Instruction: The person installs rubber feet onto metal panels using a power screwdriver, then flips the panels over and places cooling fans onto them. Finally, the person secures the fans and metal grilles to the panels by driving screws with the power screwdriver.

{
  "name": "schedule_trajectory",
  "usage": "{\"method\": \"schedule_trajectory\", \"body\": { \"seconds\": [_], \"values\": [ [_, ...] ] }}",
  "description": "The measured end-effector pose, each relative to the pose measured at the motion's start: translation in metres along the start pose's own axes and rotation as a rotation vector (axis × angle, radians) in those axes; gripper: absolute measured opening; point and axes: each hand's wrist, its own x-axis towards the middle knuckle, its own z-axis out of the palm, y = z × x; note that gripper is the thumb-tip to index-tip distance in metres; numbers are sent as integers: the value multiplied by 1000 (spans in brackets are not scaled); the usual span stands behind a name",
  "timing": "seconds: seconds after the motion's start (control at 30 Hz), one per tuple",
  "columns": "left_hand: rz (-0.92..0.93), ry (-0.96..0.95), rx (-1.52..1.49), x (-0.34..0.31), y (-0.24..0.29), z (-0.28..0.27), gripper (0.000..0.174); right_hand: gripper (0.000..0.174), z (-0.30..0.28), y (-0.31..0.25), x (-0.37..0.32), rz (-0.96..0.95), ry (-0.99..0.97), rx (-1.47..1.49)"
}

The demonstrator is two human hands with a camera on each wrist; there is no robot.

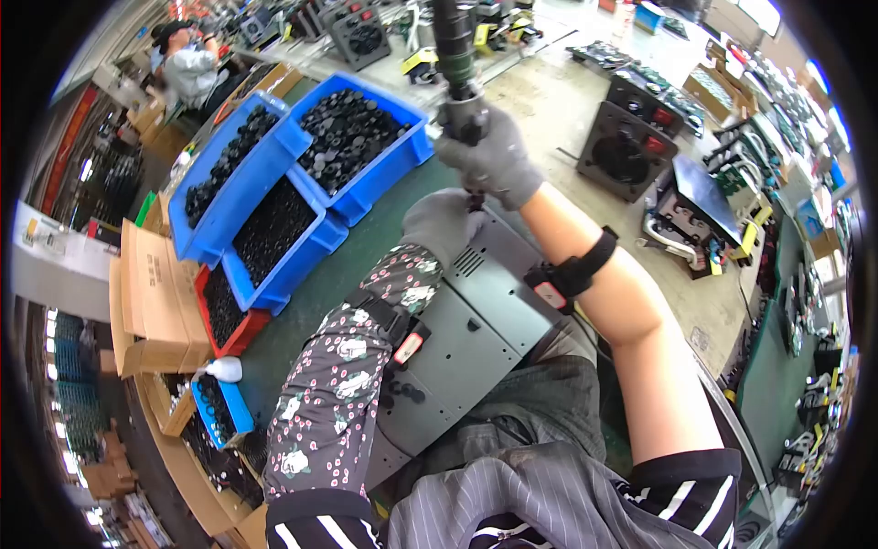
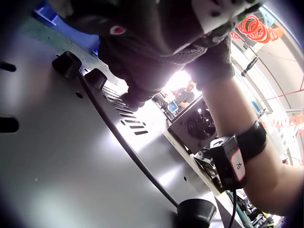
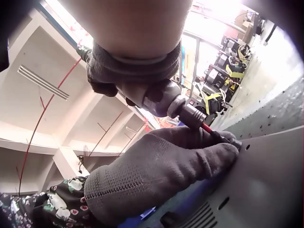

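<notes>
My gloved right hand (image 1: 498,160) grips a power screwdriver (image 1: 455,55) held upright over a grey metal panel (image 1: 489,293). In the right wrist view, the red-and-dark bit (image 3: 207,128) reaches down to the panel's surface. There, my gloved left hand (image 3: 166,166) pinches a small black part (image 3: 232,141) at the bit's tip, beside a hole. The fingers partly hide this part. Round black rubber feet (image 2: 194,212) stand on the panel in the left wrist view, and a dark curved line runs between them. The panel lies across the lap and bench edge.
Blue bins (image 1: 389,178) of small black parts stand to the left, with a red bin (image 1: 219,316) and an open cardboard box (image 1: 160,293) beside them. Units with fans (image 1: 626,151) sit on the bench to the right. Another person (image 1: 190,73) sits at far left.
</notes>
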Motion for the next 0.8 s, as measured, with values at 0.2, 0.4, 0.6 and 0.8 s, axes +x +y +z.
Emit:
{"method": "schedule_trajectory", "body": {
  "seconds": [0.2, 0.4, 0.6, 0.8],
  "values": [
    [32, 26, 45, 4, -4, 5, 30, 37, -5, -18, -3, -58, 0, -33],
    [-88, -28, -234, 11, -10, -3, 31, 35, -25, -87, -74, -53, 46, 440],
    [-482, -53, -1627, -47, -14, -43, 29, 38, -46, -98, -165, 46, 86, 770],
    [-321, -291, -1731, -154, -15, -50, 28, 40, -47, -97, -199, 118, 222, 823]
  ]
}}
